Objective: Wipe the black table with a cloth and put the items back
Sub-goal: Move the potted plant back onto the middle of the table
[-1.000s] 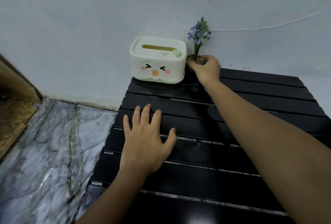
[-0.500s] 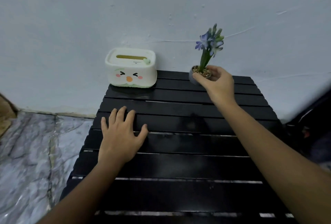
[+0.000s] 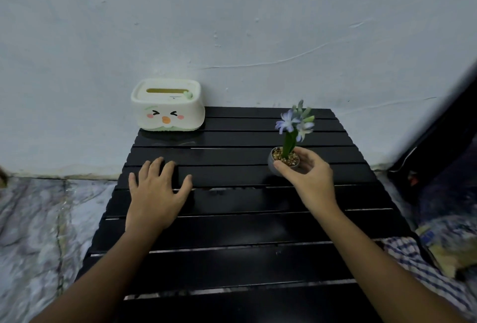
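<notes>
The black slatted table (image 3: 240, 229) stands against a pale wall. My right hand (image 3: 308, 180) grips a small grey flower pot (image 3: 274, 166) with pebbles and a purple-blue flower (image 3: 295, 123), over the table's right middle; whether the pot touches the slats is hidden by my fingers. My left hand (image 3: 154, 193) lies flat on the table's left side with fingers spread, holding nothing. A white tissue box (image 3: 167, 105) with a cartoon face sits at the far left corner against the wall. A blue-and-white checked cloth (image 3: 423, 268) lies off the table's right edge.
Grey marble-patterned floor (image 3: 38, 232) stretches to the left of the table. A dark object (image 3: 444, 141) leans at the right by the wall. A yellowish packet (image 3: 446, 247) lies by the checked cloth on the right.
My right hand has carried the flower pot from beside the tissue box at the back to the table's right middle, closer to me. The left hand stayed flat; the view shifted right.
</notes>
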